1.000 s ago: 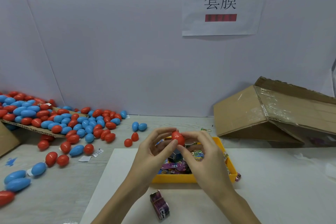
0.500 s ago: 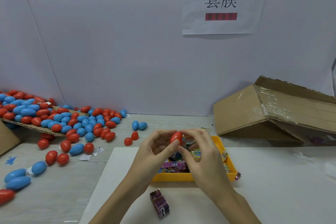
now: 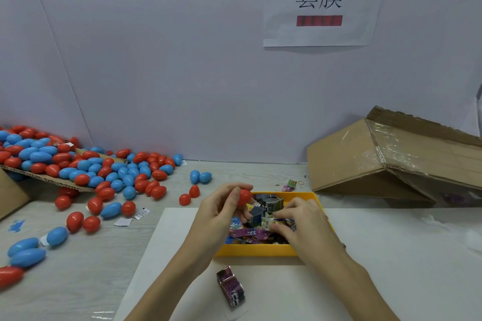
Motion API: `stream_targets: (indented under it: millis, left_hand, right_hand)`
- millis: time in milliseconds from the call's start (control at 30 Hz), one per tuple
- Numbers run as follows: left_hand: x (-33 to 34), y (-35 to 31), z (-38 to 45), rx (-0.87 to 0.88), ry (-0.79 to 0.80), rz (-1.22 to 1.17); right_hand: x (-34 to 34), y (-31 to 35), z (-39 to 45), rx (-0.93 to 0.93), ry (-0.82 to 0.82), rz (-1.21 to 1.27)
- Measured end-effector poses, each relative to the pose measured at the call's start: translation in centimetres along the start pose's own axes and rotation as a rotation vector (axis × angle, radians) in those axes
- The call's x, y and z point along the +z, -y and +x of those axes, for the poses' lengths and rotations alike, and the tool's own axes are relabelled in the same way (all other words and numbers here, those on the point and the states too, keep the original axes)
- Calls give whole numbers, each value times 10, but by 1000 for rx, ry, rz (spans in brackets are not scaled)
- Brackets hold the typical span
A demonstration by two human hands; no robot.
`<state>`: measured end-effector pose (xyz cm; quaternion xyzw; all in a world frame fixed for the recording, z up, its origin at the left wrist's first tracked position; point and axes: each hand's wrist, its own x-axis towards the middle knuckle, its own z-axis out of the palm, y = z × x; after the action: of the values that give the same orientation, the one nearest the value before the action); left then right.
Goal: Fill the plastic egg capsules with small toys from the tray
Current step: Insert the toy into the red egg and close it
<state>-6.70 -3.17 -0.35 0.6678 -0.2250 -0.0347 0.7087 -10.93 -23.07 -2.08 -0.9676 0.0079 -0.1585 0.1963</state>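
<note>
A: Where is the red egg (image 3: 244, 197) sitting?
B: It is being pinched in the left hand (image 3: 217, 212), raised over the far left corner of the yellow tray (image 3: 257, 251). Whether it is whole or a half, I cannot tell.
A: And the toys (image 3: 251, 232)?
B: They are lying heaped in the tray, small packets in purple, blue and yellow wrappers, filling it. The right hand (image 3: 303, 227) is reaching into them, fingers curled on a packet (image 3: 268, 221).
A: More eggs?
B: A pile of eggs (image 3: 86, 167), red and blue, is spilling across the far left, with strays lying nearer.
</note>
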Motion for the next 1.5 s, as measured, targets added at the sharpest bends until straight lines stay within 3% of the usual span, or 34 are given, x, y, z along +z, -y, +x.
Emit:
stream_targets:
  millis: [100, 467, 700, 833, 1067, 1300, 1500]
  left_hand:
    - [-1, 1, -1, -16, -3, 45]
    - [1, 5, 1, -87, -24, 94]
    - [2, 4, -2, -91, -53, 114]
    - [6, 3, -5, 29, -24, 292]
    - [7, 6, -5, 109, -89, 383]
    - [3, -2, -4, -100, -132, 101]
    - [9, -4, -7, -105, -54, 103]
  right_hand:
    - [1, 2, 0, 2, 16, 6]
    - [6, -1, 2, 60, -156, 117]
    - [4, 0, 1, 5, -229, 147]
    - [-4, 8, -2, -45, -308, 361]
    - [-8, 20, -5, -123, -190, 601]
    - [-9, 24, -3, 103, -102, 987]
    - [-4, 31, -5, 248, -95, 1264]
